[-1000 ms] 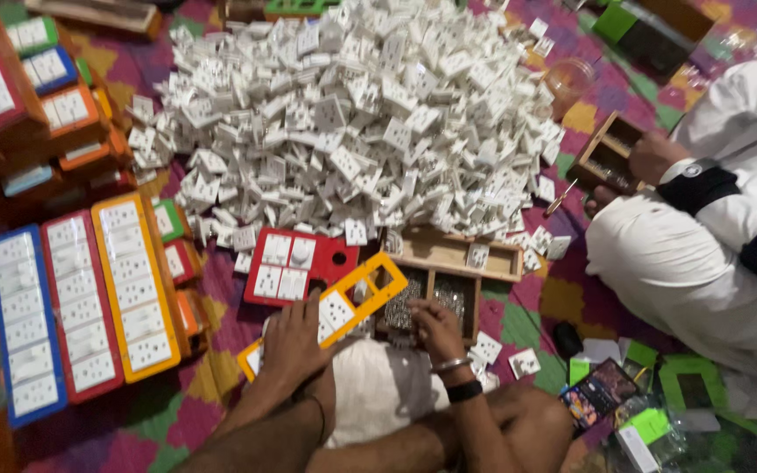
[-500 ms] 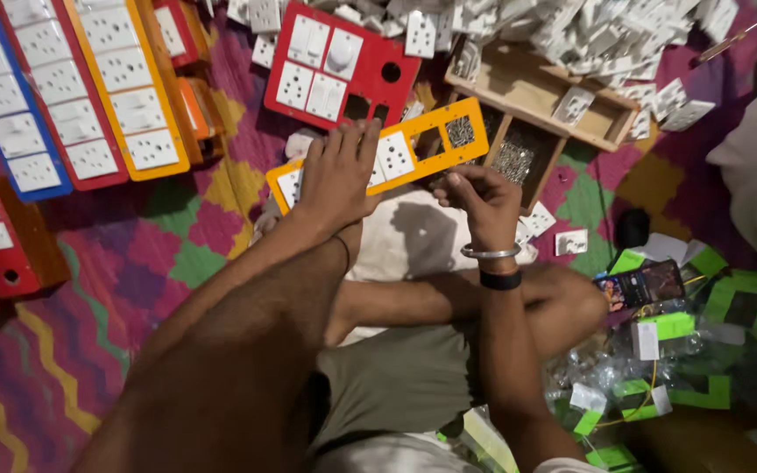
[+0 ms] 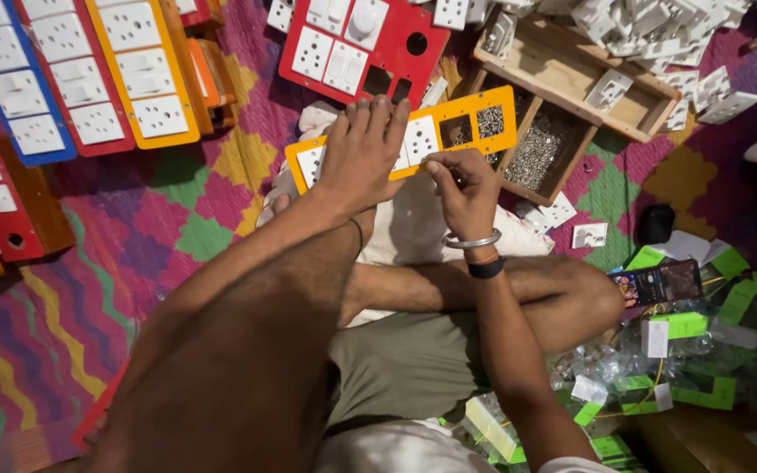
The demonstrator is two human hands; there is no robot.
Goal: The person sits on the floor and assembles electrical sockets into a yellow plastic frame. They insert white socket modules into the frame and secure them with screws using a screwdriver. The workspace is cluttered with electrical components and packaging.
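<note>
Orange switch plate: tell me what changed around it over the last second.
The left hand slid up the orange switch plate and now lies flat across it, pressing it down. The right hand stays pinched at the plate's lower edge, by a white socket. The plate still lies on the white cloth, beside the wooden tray of screws.

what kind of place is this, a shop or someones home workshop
Most likely an informal floor workshop for assembling electrical switch boards. The person sits cross-legged on a patterned rug, both hands on an orange switch plate, beside a wooden tray of screws and a heap of white switch modules.
</note>
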